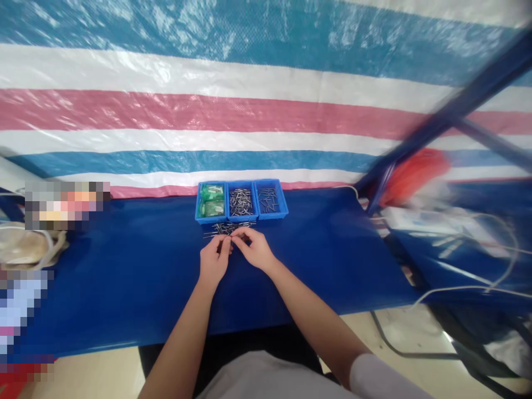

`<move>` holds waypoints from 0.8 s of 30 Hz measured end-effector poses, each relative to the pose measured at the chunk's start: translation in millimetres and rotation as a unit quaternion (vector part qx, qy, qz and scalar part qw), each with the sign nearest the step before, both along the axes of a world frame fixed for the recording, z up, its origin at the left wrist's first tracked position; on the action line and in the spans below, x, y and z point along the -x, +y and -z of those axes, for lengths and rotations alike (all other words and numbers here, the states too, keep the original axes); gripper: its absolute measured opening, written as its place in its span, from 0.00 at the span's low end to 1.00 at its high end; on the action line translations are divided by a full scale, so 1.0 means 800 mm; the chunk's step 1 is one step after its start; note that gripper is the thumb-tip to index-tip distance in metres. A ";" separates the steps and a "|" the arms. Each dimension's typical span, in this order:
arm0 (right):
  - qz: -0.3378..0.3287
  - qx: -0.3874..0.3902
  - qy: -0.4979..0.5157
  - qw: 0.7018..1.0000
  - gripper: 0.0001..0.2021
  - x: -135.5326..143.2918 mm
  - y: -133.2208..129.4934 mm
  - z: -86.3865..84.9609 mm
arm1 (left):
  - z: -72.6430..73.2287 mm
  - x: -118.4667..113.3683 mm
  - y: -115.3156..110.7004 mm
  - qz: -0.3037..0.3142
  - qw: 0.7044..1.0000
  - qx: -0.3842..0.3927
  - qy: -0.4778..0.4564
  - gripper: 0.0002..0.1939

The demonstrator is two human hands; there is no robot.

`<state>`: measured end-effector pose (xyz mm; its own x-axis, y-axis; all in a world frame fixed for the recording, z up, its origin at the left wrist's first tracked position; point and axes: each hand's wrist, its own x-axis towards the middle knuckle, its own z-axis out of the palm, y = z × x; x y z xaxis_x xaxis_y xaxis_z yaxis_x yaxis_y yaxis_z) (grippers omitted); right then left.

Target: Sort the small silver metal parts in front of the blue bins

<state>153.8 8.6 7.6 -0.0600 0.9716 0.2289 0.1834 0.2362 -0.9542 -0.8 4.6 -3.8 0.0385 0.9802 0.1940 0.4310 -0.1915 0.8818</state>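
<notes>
My left hand (pixel 214 257) and my right hand (pixel 256 249) meet over the blue table, fingertips pinched together. Whatever they pinch is too small to make out. Just beyond the fingers lies a loose pile of thin metal pin-like pieces (pixel 222 228). Behind the pile stand three joined blue bins. Green packets fill the left bin (pixel 198 209), many similar metal pieces the middle bin (pixel 242 218), and fewer thin dark pieces the right bin (pixel 272 215).
The blue tabletop (pixel 145 277) spreads to both sides. A striped plastic sheet (pixel 266 116) hangs behind it. At right are a blue metal frame (pixel 440 119), a red plastic bag (pixel 415 174) and a white cable (pixel 461 288). A round container (pixel 25 246) sits at the left edge.
</notes>
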 end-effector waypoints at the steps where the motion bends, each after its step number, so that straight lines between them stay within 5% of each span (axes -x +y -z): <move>1: -0.002 0.003 -0.002 1.000 0.10 0.000 0.000 0.001 | 0.000 0.000 0.000 0.000 1.000 0.002 -0.006 0.14; 24: 0.017 -0.044 -0.015 0.999 0.08 0.000 -0.002 -0.005 | -0.003 0.000 -0.001 0.005 1.000 0.002 -0.011 0.13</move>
